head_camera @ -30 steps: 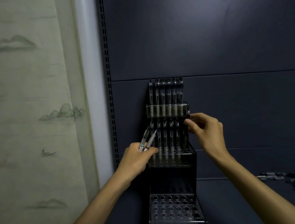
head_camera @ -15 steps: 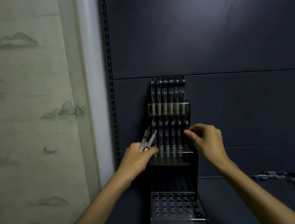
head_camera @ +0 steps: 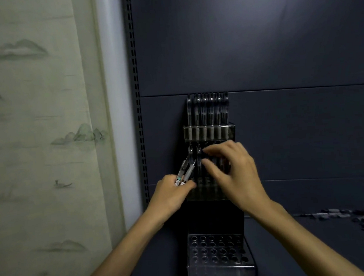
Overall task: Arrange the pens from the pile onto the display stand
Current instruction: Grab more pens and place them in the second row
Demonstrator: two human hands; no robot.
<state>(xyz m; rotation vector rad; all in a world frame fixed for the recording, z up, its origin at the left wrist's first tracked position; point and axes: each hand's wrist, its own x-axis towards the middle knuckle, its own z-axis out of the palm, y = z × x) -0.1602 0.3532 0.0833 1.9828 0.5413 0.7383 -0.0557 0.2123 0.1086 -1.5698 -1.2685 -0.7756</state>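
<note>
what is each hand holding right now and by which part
The left hand grips two pens by their lower ends, tips angled up. The right hand reaches into the display stand's middle tier; its grip cannot be told.

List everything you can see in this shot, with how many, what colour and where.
display stand: one, dark clear plastic, three tiers, centre, against the back panel.
pens in the stand: two rows, dark with pale bands, top and middle tiers; exact count unclear.
held pens: two, grey and clear, beside the stand's left edge.
pile of pens: count unclear, dark and silver, on the shelf at far right.
back panel: one, dark blue-grey.
curtain: one, pale green with a landscape print, left.
left hand: holds the two pens in its grip.
right hand: fingers curled at the middle-tier pens.
</note>
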